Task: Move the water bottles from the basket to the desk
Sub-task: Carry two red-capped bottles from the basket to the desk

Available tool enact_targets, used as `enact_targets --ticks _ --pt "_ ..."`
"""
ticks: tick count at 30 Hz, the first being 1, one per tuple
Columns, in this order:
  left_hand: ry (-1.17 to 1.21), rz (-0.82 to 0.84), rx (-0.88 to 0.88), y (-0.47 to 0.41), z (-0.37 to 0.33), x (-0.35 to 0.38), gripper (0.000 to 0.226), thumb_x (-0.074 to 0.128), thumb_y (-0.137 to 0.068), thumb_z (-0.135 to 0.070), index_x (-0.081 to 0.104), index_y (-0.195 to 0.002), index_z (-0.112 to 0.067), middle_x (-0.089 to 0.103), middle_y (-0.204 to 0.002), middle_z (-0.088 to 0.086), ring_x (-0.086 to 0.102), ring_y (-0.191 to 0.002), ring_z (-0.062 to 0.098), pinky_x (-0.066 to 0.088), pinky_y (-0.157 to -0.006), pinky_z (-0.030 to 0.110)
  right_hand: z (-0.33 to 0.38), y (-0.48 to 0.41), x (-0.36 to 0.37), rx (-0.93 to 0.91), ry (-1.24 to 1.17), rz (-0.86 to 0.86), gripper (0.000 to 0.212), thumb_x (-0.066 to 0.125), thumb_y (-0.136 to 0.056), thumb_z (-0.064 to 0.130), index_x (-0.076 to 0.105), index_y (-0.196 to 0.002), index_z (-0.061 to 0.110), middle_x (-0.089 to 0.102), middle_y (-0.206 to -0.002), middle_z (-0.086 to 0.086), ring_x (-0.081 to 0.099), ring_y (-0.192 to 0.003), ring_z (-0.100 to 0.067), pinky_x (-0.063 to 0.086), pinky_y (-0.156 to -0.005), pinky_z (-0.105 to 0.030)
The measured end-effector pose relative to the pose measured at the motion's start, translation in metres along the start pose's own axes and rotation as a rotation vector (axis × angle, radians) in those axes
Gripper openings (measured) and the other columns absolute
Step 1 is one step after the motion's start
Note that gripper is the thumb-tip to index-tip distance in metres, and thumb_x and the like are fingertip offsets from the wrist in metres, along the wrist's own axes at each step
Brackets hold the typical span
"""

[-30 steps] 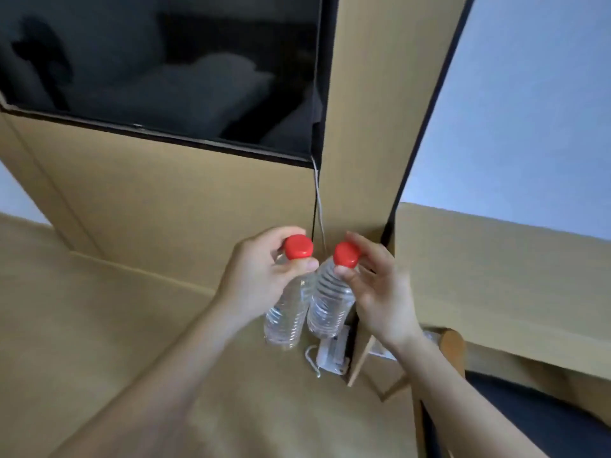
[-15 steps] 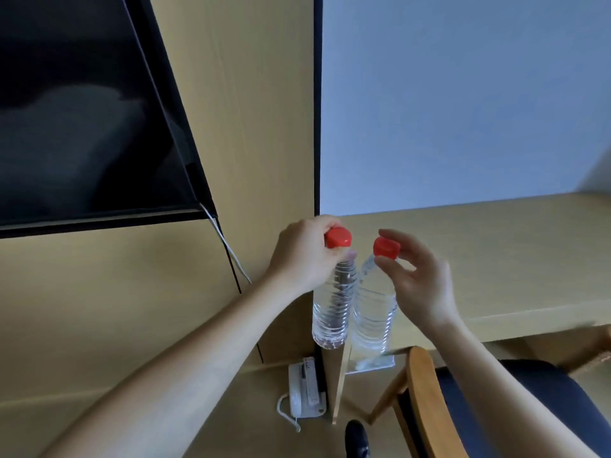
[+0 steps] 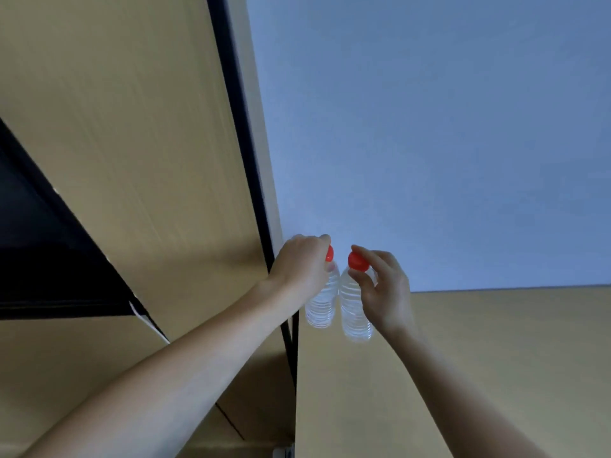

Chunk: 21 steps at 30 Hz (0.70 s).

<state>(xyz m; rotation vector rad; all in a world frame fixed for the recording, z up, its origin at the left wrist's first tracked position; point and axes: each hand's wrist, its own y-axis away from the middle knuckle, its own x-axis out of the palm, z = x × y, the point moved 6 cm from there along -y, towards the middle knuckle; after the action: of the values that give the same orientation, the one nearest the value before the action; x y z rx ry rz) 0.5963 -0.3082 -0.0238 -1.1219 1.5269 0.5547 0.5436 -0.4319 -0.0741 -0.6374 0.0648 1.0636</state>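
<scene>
Over the left end of the desk (image 3: 496, 358), close by the upright wooden panel (image 3: 148, 160): pinching the left water bottle (image 3: 322, 302) by its red cap with the left hand (image 3: 302, 266), and the right water bottle (image 3: 353, 315) likewise with the right hand (image 3: 385, 292). Carried in from before the desk edge half a second back; now hanging above the desktop. Cannot tell if the bases touch. Probably only the set-down left. No sight of the basket. Dark TV screen (image 3: 39, 259) off left. Panel tight against the left bottle, otherwise nothing blocking.

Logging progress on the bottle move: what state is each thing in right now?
Left water bottle: capped, roughly upright, held by its top.
Right water bottle: capped, roughly upright, held by its top.
Left hand: grips the left water bottle.
Right hand: pinches the right water bottle.
Desk: under the bottles; contact unclear.
</scene>
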Motion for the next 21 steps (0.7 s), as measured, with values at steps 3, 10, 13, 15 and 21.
enact_targets --ticks 3,10,13,15,21 --pt "-0.035 0.03 -0.069 -0.029 0.012 0.022 0.007 0.054 -0.087 -0.014 0.052 -0.088 -0.008 0.061 -0.087 0.01 0.051 -0.084 0.026 0.035 -0.065 0.03 -0.029 -0.02 0.016 0.013 -0.004 -0.01 0.036 0.059 -0.084 -0.001 0.062 -0.117 0.013 0.053 -0.097 0.005 0.051 -0.09 0.012 0.03 -0.08 0.005" --pt "-0.194 0.112 -0.17 -0.052 0.042 0.068 0.012 0.048 -0.09 -0.004 0.05 -0.101 -0.005 0.06 -0.107 0.015 0.056 -0.099 0.032 0.031 -0.068 0.029 -0.062 -0.035 0.049 0.107 0.004 0.037 0.034 0.055 -0.085 -0.003 0.065 -0.113 0.015 0.063 -0.102 0.003 0.055 -0.091 -0.003 0.035 -0.081 0.002" --pt "-0.212 0.158 -0.161 -0.053 0.042 0.071 0.021 0.051 -0.089 -0.009 0.047 -0.109 -0.005 0.058 -0.111 0.015 0.055 -0.103 0.033 0.031 -0.07 0.03 -0.063 -0.035 0.053 0.167 0.059 0.054 0.049 0.049 -0.083 -0.011 0.059 -0.122 0.017 0.063 -0.112 0.004 0.049 -0.094 0.005 0.026 -0.074 0.01" --pt "-0.219 0.199 -0.154 -0.044 0.038 0.071 0.041 0.053 -0.089 -0.016 0.038 -0.125 -0.004 0.051 -0.121 0.015 0.051 -0.11 0.032 0.036 -0.075 0.031 -0.061 -0.03 0.055 0.187 0.115 0.107 0.054 0.047 -0.085 -0.006 0.05 -0.131 0.021 0.057 -0.126 0.005 0.047 -0.104 0.004 0.023 -0.078 0.01" --pt "0.013 -0.031 0.162 0.025 0.023 0.038 0.032 0.053 -0.087 -0.028 0.054 -0.118 -0.019 0.056 -0.121 -0.004 0.051 -0.111 0.018 0.043 -0.076 0.028 -0.031 0.023 0.024 0.272 0.201 -0.07 0.041 0.055 -0.088 0.018 0.05 -0.128 0.018 0.055 -0.13 0.001 0.05 -0.12 -0.012 0.028 -0.087 -0.008"
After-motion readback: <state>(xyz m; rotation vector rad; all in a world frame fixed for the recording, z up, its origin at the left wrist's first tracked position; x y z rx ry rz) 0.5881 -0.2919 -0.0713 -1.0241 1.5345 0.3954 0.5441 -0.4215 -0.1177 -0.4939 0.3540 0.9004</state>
